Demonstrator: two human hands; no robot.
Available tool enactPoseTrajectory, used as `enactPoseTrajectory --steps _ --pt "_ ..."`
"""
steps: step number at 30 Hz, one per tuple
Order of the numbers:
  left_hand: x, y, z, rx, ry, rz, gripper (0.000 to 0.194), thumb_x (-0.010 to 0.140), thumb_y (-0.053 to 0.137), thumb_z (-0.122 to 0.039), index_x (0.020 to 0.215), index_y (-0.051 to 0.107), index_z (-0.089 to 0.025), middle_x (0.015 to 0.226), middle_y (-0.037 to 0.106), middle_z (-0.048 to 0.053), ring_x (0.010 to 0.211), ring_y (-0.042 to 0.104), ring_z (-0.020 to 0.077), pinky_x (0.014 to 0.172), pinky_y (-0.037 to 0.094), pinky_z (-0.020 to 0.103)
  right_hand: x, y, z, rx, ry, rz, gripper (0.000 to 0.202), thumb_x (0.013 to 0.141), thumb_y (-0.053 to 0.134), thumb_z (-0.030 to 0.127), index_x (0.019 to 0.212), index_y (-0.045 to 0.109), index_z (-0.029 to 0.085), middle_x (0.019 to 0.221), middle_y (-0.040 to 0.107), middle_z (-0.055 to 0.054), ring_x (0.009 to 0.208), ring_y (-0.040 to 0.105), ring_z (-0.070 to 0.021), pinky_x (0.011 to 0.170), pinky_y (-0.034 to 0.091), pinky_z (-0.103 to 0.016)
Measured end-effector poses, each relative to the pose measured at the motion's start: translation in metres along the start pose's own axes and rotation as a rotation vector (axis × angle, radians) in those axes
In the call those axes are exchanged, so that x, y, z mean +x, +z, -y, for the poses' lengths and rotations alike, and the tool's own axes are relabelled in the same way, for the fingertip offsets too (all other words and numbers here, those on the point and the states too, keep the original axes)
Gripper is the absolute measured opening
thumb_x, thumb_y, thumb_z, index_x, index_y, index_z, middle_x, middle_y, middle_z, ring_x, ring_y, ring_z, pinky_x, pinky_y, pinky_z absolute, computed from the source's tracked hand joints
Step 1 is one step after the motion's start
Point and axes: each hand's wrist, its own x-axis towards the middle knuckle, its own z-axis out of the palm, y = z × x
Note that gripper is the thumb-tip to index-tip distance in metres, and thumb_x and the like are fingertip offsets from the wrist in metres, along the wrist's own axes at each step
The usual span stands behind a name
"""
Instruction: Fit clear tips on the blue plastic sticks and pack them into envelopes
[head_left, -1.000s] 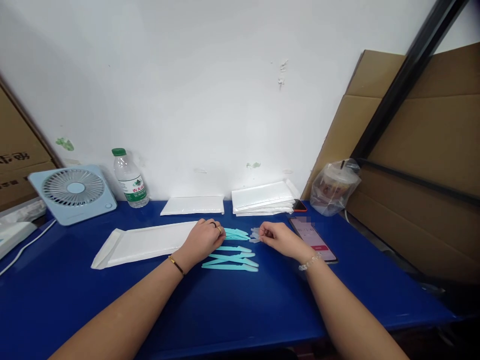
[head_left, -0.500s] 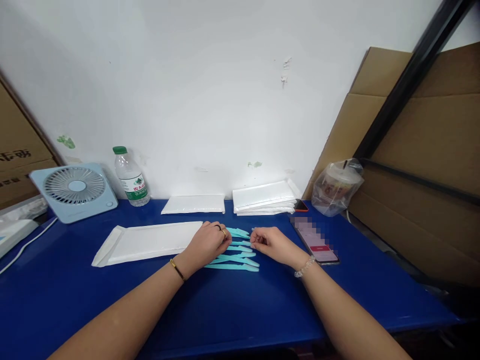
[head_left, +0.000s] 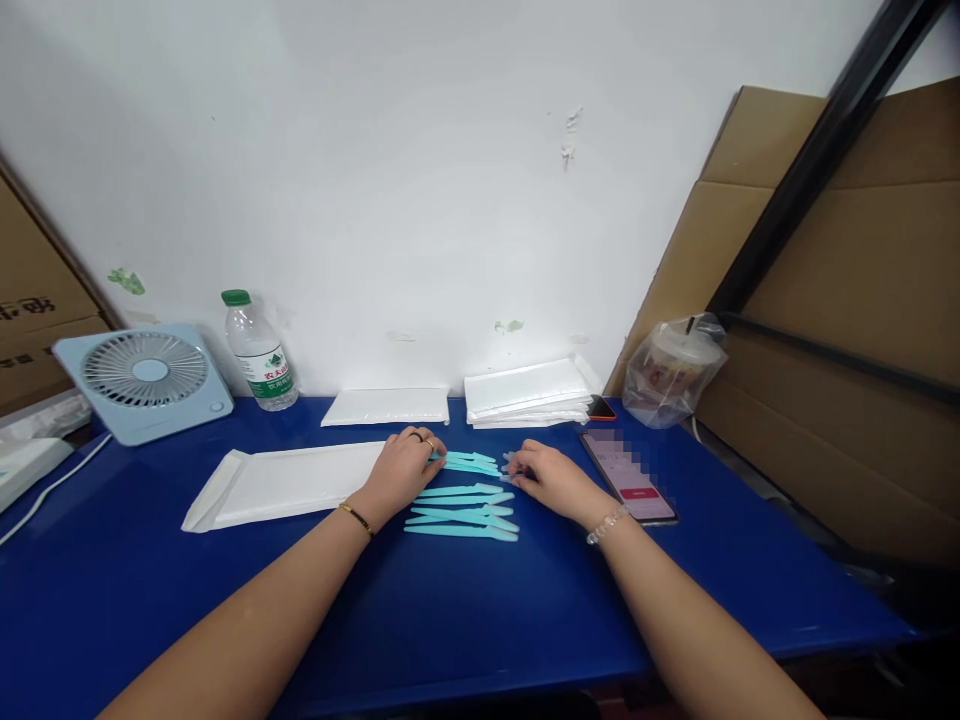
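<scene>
Several turquoise eyebrow razors [head_left: 461, 517] with pale tips lie side by side on the blue table, handles to the left. Beyond them is an upper group of eyebrow razors [head_left: 472, 461]. My left hand [head_left: 406, 465] is closed at this group's handle ends, thumb and fingers around them, and partly lies over a long white padded packet [head_left: 300, 483]. At the other end, my right hand [head_left: 547, 477] has its fingers bent in a pinch by the translucent tips [head_left: 506, 465]. Its fingers partly hide what they grip.
A white packet [head_left: 386, 406] and a stack of white packets [head_left: 529, 393] lie by the wall. A phone [head_left: 630, 480] is right of my right hand, with another phone [head_left: 601, 408] behind. A fan [head_left: 150, 380], water bottle [head_left: 261, 355] and bagged drink cup [head_left: 675, 370] stand along the back.
My left hand has shifted left and slightly away from me, uncovering the handles of the nearer razors. My right hand has moved slightly right and away, and more translucent tips show beside its fingers.
</scene>
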Motion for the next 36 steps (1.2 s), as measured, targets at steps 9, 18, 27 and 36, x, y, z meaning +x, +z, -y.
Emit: enactPoseTrajectory --steps 9,18,27,36 --pt "0.0 -0.003 0.003 -0.083 -0.038 0.036 0.014 0.084 0.054 -0.031 0.08 0.064 -0.022 0.091 0.065 0.003 0.09 0.055 0.0213 0.077 0.039 0.035 -0.001 -0.001 0.001 0.04 0.032 0.01 0.005 0.08 0.057 0.014 0.077 0.058 0.018 0.085 0.057 -0.003 0.073 0.055 -0.0136 0.065 0.04 -0.025" --pt "0.0 -0.006 0.0 -0.12 -0.022 -0.016 0.011 0.084 0.055 -0.03 0.081 0.063 -0.022 0.09 0.064 0.001 0.089 0.054 0.02 0.077 0.037 0.034 0.003 -0.001 0.003 0.186 0.069 -0.04 0.011 0.085 0.053 0.027 0.083 0.06 0.018 0.077 0.062 -0.001 0.066 0.053 -0.0122 0.058 0.038 -0.023" --pt "-0.005 -0.012 -0.016 -0.113 0.058 0.01 0.018 0.086 0.052 -0.033 0.081 0.064 -0.021 0.092 0.065 0.002 0.091 0.053 0.0197 0.077 0.035 0.034 0.001 0.002 0.014 0.25 0.033 0.008 0.011 0.082 0.056 0.027 0.084 0.062 0.018 0.072 0.06 0.0 0.063 0.052 -0.0115 0.056 0.038 -0.022" --pt "-0.004 -0.008 -0.007 -0.054 0.031 0.013 0.018 0.085 0.053 -0.034 0.093 0.065 -0.024 0.1 0.065 0.003 0.096 0.054 0.0214 0.079 0.037 0.034 0.001 -0.008 -0.001 0.097 0.036 -0.121 0.014 0.083 0.051 0.018 0.084 0.065 0.018 0.087 0.063 -0.004 0.073 0.056 -0.0144 0.067 0.042 -0.026"
